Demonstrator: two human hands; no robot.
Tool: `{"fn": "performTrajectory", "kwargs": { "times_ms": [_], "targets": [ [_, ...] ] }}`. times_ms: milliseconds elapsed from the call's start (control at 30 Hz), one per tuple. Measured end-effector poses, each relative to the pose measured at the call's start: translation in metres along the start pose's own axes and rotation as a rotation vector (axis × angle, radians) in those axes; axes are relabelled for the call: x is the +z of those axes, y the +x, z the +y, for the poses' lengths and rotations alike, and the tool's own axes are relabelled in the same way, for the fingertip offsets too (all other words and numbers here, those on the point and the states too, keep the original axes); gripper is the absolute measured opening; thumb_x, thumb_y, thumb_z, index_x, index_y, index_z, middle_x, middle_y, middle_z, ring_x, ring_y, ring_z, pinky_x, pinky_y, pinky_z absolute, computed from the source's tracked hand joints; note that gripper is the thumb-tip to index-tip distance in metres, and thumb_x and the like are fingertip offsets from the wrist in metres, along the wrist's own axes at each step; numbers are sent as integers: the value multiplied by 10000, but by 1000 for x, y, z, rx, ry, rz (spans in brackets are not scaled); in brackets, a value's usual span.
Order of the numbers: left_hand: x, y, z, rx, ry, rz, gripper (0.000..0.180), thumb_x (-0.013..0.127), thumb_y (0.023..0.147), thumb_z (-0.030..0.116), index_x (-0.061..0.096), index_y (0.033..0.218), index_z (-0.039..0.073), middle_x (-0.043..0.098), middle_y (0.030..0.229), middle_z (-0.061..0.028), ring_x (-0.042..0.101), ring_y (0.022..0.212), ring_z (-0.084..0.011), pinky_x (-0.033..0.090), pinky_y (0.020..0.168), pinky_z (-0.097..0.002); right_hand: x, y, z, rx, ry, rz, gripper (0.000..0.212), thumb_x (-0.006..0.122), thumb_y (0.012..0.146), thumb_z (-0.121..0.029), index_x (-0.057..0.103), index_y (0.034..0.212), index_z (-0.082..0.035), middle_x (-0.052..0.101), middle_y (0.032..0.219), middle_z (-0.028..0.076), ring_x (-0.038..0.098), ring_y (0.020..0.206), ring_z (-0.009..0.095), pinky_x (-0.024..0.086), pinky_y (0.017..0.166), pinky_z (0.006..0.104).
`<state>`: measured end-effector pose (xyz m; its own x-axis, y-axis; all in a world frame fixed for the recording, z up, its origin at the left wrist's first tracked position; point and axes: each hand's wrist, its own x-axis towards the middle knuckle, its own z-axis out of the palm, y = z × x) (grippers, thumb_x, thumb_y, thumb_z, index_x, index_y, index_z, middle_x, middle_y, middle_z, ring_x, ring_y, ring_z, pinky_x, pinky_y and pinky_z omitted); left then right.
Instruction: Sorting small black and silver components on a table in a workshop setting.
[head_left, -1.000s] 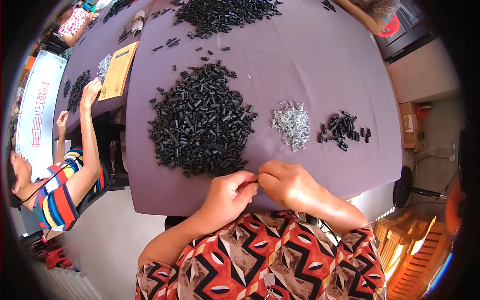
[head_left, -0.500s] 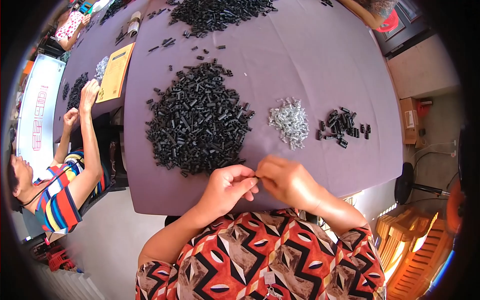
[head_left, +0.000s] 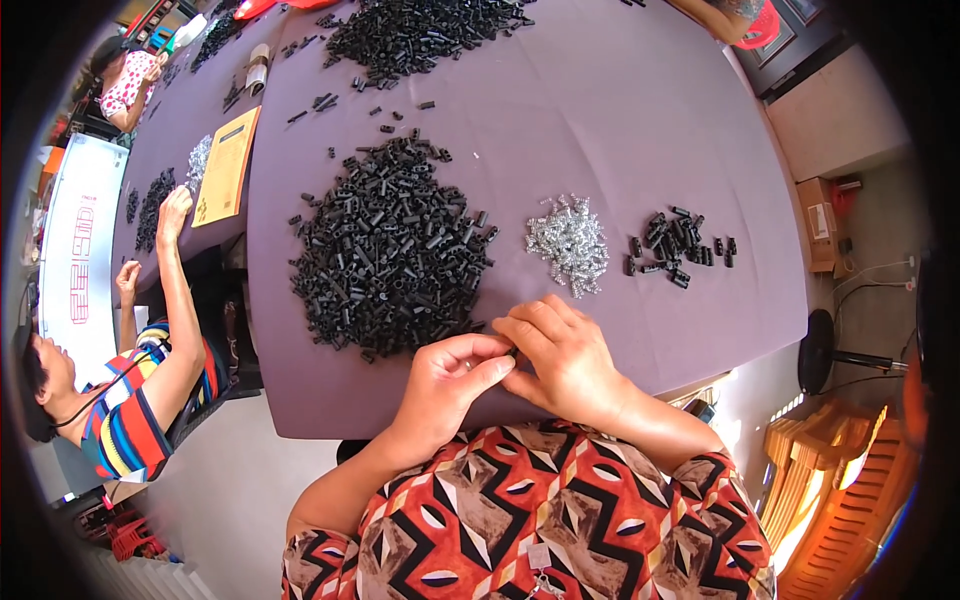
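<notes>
So, starting with the hands: the left hand (head_left: 445, 388) had thumb and forefinger pinched on a small dark piece (head_left: 514, 352), just over the near edge of the table (head_left: 650, 130). The right hand (head_left: 566, 352) was right up against it, fingers bent over those same fingertips. Couldn't tell whether the right one was gripping anything, its own fingers hid that. Most of the piece was hidden too.

My read on the step: close two-handed fingertip work on one single piece. I'd say the next move called for a steady left pinch and some careful fingering from the right, since something that tiny could easily slip.

Just beyond the left hand sat a big heap of black tubes (head_left: 390, 250). Past the right hand was a smaller pile of shiny, springy-looking bits (head_left: 567, 245), and right of that a loose little group of black pieces (head_left: 675, 240), a few lying slightly apart.

Further out, another black heap (head_left: 420, 40) sat at the far end. Over on the left, a co-worker in a striped shirt (head_left: 130, 425) had hands up near a yellow envelope (head_left: 228, 165).
</notes>
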<state>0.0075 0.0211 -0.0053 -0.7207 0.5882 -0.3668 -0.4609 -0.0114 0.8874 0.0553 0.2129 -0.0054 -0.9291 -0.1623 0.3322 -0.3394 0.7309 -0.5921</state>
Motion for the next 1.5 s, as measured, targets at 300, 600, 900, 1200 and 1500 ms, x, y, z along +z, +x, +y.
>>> {"fn": "performTrajectory", "kwargs": {
  "times_ms": [300,600,900,1200,1500],
  "targets": [
    [3,3,6,-248,-292,-151,237,602,1035,127,692,1130,-70,721,1058,-97,689,960,-160,540,912,-308,5,-5,7,-21,322,18,486,804,747,-141,663,1190,1,647,1146,148,645,1049,350,542,883,440],
    [9,2,-13,-277,-591,-163,198,599,1023,79,698,1112,-67,726,1085,-130,706,988,-215,548,941,-358,13,-23,11,-20,200,-27,469,785,788,-169,657,1206,1,636,1319,164,621,1205,364,505,978,457],
    [-32,6,18,705,1210,210,172,769,838,78,714,1001,81,615,995,-69,586,862,-288,495,761,-394,-54,-35,68,370,-385,101,579,754,785,-23,600,1342,1,497,1496,171,328,1481,426,344,1190,511],
    [-39,8,17,669,1438,190,219,770,817,82,708,1027,79,636,1022,-58,597,948,-280,469,806,-412,-41,-29,66,299,-349,212,310,796,783,-55,719,1084,-47,577,1416,159,394,1443,436,371,1161,560],
    [-44,10,9,748,1420,186,196,772,812,75,708,997,85,642,1024,-45,602,935,-251,455,793,-399,-24,-20,45,163,-290,47,297,780,793,-65,739,1087,-76,530,1467,145,343,1476,437,325,1181,613]
  ]
}}
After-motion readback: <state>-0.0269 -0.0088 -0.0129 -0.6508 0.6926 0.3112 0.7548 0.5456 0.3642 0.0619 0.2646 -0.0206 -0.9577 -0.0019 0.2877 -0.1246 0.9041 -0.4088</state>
